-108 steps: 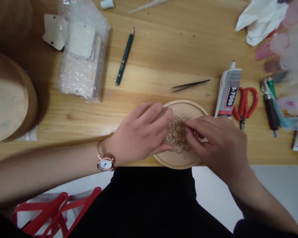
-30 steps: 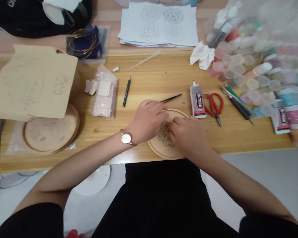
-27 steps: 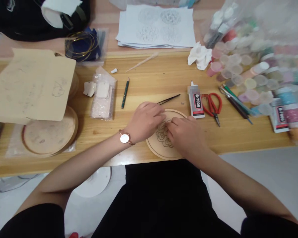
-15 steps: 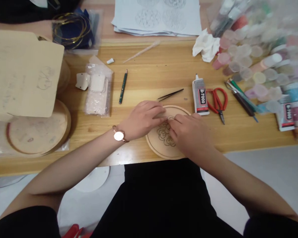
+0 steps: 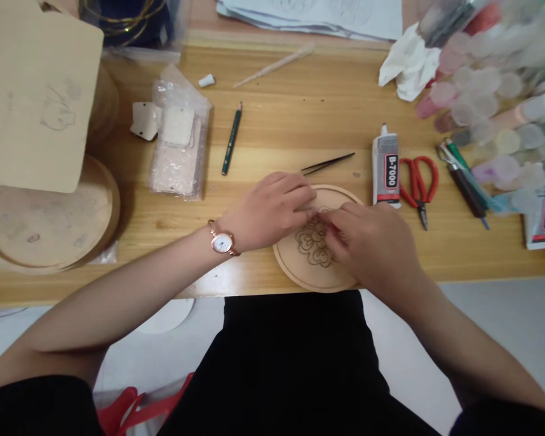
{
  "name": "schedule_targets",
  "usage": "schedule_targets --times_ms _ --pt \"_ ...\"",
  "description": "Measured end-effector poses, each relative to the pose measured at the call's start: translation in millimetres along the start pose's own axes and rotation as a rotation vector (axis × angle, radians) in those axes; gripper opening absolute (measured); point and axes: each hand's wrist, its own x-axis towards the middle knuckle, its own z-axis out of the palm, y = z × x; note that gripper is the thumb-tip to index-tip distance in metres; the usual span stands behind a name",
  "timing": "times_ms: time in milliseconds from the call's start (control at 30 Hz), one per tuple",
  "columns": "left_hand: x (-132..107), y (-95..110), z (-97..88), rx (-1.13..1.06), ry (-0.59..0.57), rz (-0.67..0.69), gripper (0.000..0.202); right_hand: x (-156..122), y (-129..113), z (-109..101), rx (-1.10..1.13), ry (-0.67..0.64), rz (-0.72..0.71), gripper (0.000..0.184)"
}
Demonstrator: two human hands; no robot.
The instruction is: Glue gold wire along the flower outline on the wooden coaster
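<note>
Round wooden plate (image 5: 293,271) at the table (image 5: 281,121)'s near edge, under both hands: left hand (image 5: 275,209) half-curled over its far-left side, right hand (image 5: 375,242) pinched at its right, fingertips close above the flower outline (image 5: 317,247); anything held, can't tell.

Both arms were bent, hands close together in front of body. Left forearm (image 5: 131,290) slanted inward, bare; left wrist (image 5: 222,233) was nearly straight. Left hand (image 5: 272,209) was palm down, fingers (image 5: 305,198) curled and aimed toward right hand (image 5: 376,239). Right forearm (image 5: 472,339) slanted in from other side, also bare. Right thumb (image 5: 336,245) and forefinger (image 5: 336,217) pointed at left hand, tips near its fingers; from where I stood, couldn't tell whether they touched.
</note>
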Motion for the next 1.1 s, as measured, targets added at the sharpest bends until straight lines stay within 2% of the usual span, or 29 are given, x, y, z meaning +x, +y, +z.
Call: schedule_targets --times_ms 333,433,533,633,733,833,900,967,1100 --pt "3.0 0.9 -4.5 0.032 -0.13 -0.007 0.045 -2.2 10.1 -5.3 0.111 0.042 0.079 0.017" --pt "2.5 0.0 -4.8 0.0 -0.126 -0.001 0.042 9.7 24.9 -10.7 0.101 0.117 0.125 0.02" --pt "1.5 -0.6 -4.3 -0.038 -0.096 -0.014 0.036 34.1 40.4 -11.6 0.009 0.094 0.172 0.026" --pt "0.6 -0.6 -3.8 -0.019 -0.055 0.004 0.032 62.3 49.3 -5.0 0.026 0.009 0.056 0.032" --pt "-0.1 -0.8 -4.1 0.039 -0.047 0.029 0.032 81.9 50.0 4.4 0.098 -0.075 -0.041 0.022" --pt "-0.8 -1.3 -5.0 0.063 -0.059 0.044 0.029 86.9 47.5 9.3 0.135 -0.076 -0.051 0.014" --pt "-1.1 -1.5 -5.7 0.055 -0.058 0.052 0.027 83.5 47.3 9.1 0.135 -0.037 -0.016 0.016" --pt "-1.1 -1.6 -6.3 0.045 -0.047 0.055 0.024 77.0 48.8 7.1 0.176 0.061 0.029 0.018" --pt "-0.2 -1.7 -6.9 -0.029 -0.032 0.013 0.02 64.5 53.6 2.5 0.641 0.414 0.146 0.031"
